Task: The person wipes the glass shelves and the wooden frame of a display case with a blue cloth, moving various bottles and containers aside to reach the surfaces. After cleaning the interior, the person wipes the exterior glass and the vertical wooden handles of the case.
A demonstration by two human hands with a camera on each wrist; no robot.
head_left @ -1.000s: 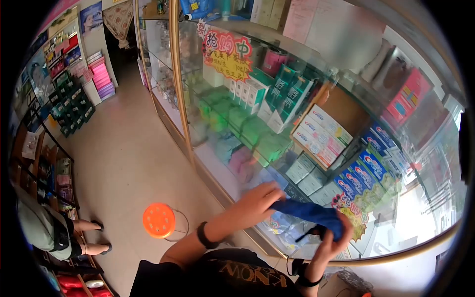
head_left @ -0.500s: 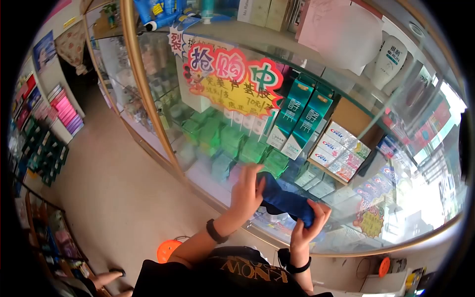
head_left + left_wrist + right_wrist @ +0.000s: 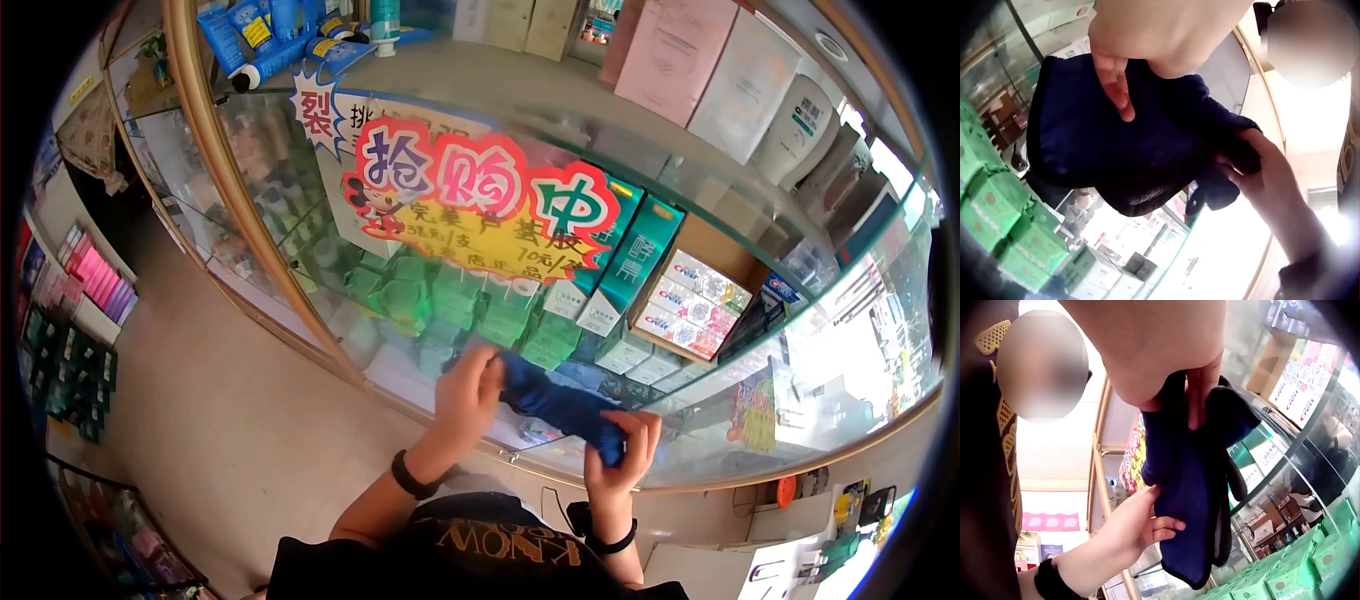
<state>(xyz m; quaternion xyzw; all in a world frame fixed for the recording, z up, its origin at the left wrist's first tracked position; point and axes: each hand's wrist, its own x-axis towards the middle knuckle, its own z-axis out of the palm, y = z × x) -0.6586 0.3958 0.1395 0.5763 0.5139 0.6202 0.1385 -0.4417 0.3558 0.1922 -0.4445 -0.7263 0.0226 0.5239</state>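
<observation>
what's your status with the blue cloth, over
Left hand grips one end of the dark blue fabric cloth, right hand grips the other. Cloth held in front of curved glass display case. Touching it: cannot tell.

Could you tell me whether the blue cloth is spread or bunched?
Bunched: left hand and right hand grip the cloth as a thick roll.

A plain dark blue cloth (image 3: 560,405) was seen. Green boxes (image 3: 450,295) were noted, and a yellow sign (image 3: 480,235) was found bordered in red, with characters coloured purple, pink and green.
</observation>
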